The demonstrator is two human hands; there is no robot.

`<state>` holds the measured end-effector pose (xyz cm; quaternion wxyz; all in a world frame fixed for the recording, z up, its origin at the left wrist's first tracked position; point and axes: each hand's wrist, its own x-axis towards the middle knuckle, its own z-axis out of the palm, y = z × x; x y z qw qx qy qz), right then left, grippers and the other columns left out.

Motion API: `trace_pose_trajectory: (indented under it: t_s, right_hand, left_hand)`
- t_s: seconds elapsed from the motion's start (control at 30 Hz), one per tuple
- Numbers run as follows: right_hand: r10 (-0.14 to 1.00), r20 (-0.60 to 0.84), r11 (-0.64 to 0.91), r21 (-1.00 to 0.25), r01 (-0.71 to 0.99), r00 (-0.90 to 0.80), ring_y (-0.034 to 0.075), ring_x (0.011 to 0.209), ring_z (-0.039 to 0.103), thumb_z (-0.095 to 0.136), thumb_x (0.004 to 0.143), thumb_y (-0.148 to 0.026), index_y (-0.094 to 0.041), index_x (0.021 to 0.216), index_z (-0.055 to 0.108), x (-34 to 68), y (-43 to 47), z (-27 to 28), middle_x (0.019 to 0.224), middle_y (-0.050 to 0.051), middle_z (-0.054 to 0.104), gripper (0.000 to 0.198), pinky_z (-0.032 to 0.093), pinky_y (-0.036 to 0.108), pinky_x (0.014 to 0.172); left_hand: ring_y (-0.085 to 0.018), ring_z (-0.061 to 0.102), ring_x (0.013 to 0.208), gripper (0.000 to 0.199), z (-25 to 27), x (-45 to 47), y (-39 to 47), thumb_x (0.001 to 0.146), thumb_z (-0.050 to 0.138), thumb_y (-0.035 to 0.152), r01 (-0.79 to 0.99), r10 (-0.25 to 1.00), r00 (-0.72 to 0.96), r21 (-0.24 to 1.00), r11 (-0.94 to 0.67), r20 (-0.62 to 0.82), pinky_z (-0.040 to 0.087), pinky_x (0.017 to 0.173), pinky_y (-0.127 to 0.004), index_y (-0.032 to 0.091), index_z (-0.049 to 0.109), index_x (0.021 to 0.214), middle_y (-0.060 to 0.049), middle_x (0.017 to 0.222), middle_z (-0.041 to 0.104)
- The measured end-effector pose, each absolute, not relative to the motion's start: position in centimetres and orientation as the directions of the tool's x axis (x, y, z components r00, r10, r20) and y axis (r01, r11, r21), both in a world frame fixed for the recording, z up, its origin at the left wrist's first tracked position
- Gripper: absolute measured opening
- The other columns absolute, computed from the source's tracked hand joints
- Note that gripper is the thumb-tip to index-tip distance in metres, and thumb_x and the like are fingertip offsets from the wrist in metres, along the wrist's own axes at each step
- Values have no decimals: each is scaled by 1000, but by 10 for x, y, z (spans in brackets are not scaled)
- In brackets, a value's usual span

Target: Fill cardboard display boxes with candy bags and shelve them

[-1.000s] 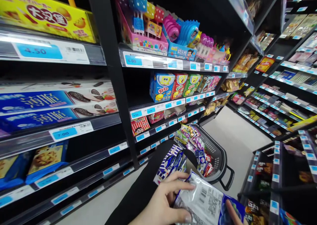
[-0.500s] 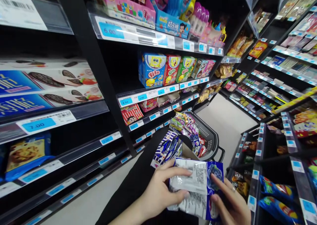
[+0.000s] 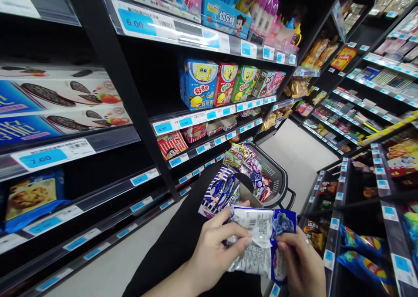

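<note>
Between my two hands is a blue and silver candy bag [image 3: 254, 260] with blueberries printed on its right end and small print on the back. My left hand [image 3: 215, 249] pinches the back seam of the bag between thumb and fingers. At the blue end, my right hand [image 3: 302, 260] grips the edge with thumb and forefinger. Just beyond the bag, a striped display box [image 3: 209, 204] with several blue packets rests on my dark-clothed leg. A grey shopping basket [image 3: 277, 179] stands on the floor past it, holding colourful candy packets [image 3: 248, 162].
Shelves with price tags run along the left, carrying cookie boxes [image 3: 65, 123] and cartoon snack boxes [image 3: 199, 83]. On the right, a low rack [image 3: 339, 201] holds bagged snacks. Pale floor [image 3: 303, 144] stretches between them beyond the basket.
My right fingers have gone from lying extended over the bag to pinching its blue edge. My left thumb and fingers have drawn together on the seam. The view has shifted slightly.
</note>
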<state>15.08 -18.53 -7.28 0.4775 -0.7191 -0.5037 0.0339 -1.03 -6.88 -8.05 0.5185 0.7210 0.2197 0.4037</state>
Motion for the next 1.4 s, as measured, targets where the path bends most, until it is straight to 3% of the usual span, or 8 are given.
trace_pose_trajectory:
  t_s: [0.2, 0.3, 0.57, 0.83, 1.13, 1.2, 1.3, 1.4]
  right_hand:
    - [773, 328, -131, -756, 642, 543, 14, 49, 48, 51, 90, -40, -24, 68, 56, 146, -181, -67, 56, -3, 52, 28, 36, 25, 52]
    - [789, 238, -135, -832, 538, 566, 13, 49, 47, 54, 88, -43, -23, 69, 57, 150, -181, -68, 55, -3, 52, 28, 34, 24, 51]
    - [756, 247, -30, -912, 409, 606, 14, 58, 55, 65, 81, -47, -23, 67, 65, 161, -192, -76, 62, -1, 62, 27, 42, 22, 58]
    - [813, 167, -14, -952, 304, 559, 14, 56, 56, 70, 78, -37, -21, 70, 66, 188, -200, -84, 63, 1, 61, 18, 43, 20, 50]
    - [723, -27, -36, -999, -1, 690, 12, 58, 43, 75, 70, -49, -22, 67, 59, 173, -197, -82, 63, -3, 51, 32, 34, 21, 54]
    - [691, 48, 15, -999, 52, 721, 12, 60, 43, 74, 72, -50, -23, 66, 58, 169, -196, -83, 64, -3, 50, 33, 34, 21, 56]
    - [611, 175, 62, -983, 174, 772, 12, 63, 47, 72, 76, -48, -24, 69, 59, 166, -195, -88, 66, -3, 53, 28, 37, 20, 62]
    - [617, 226, 25, -963, 267, 754, 12, 66, 54, 70, 79, -45, -24, 74, 63, 174, -198, -97, 70, -2, 60, 23, 40, 19, 64]
  left_hand:
    - [-18, 59, 68, 30, -72, -10, -65, 84, 62, 33, 21, 819, 543, 972, -235, 186, 46, 65, -27, 16, 65, 59, -4, 72, 60]
    - [-16, 57, 64, 23, -72, -12, -56, 79, 68, 33, 50, 774, 616, 972, -228, 150, 44, 70, -28, 17, 68, 62, -1, 64, 60]
    - [-11, 53, 59, 16, -82, -16, -50, 83, 66, 28, -38, 621, 734, 929, -367, 276, 41, 59, -21, 18, 72, 73, 0, 67, 62]
    - [-14, 56, 71, 31, -70, -28, -49, 79, 66, 19, 118, 527, 849, 958, -261, 39, 42, 57, -17, 25, 63, 110, 1, 86, 63]
    - [-14, 55, 64, 28, -90, -17, -56, 86, 52, 18, 47, 498, 824, 843, -535, 270, 44, 64, -21, 26, 62, 111, 0, 84, 63]
    - [-11, 49, 58, 19, -94, -12, -59, 86, 55, 21, -21, 542, 789, 894, -448, 291, 43, 60, -21, 24, 64, 102, 2, 72, 57]
    - [-11, 52, 63, 20, -93, -5, -64, 79, 67, 26, -159, 718, 687, 987, -3, 112, 44, 58, -19, 21, 58, 97, 2, 71, 56]
    - [-14, 58, 73, 37, -84, -5, -65, 73, 73, 22, -202, 677, 732, 927, 317, -72, 48, 62, -20, 21, 53, 105, 1, 79, 61]
